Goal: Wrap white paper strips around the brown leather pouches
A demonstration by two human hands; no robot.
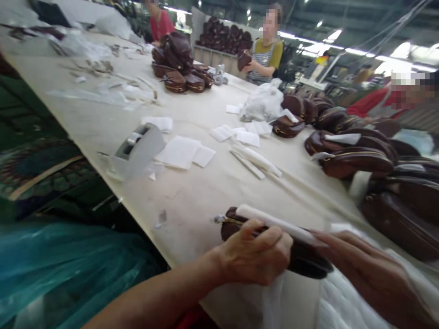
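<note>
A dark brown leather bag [310, 260] with a gold zipper lies at the table's near edge, a strip of white paper [274, 220] along its top. My left hand [259, 251] has its fingers curled round the bag and the paper near the zipper end. My right hand [363, 260] reaches in from the right, its fingers stretched out flat against the far end of the paper strip. A small wrapped metal piece [220, 219] sticks out at the bag's left end. White padding [346, 297] lies below my right hand.
Many brown bags [356, 155] line the table's right side; more bags [176, 59] are piled farther back. A grey tape dispenser [142, 148], white paper sheets [180, 151] and clear plastic [262, 100] lie on the table [195, 196]. Three people are beyond; one person [265, 50] holds a bag.
</note>
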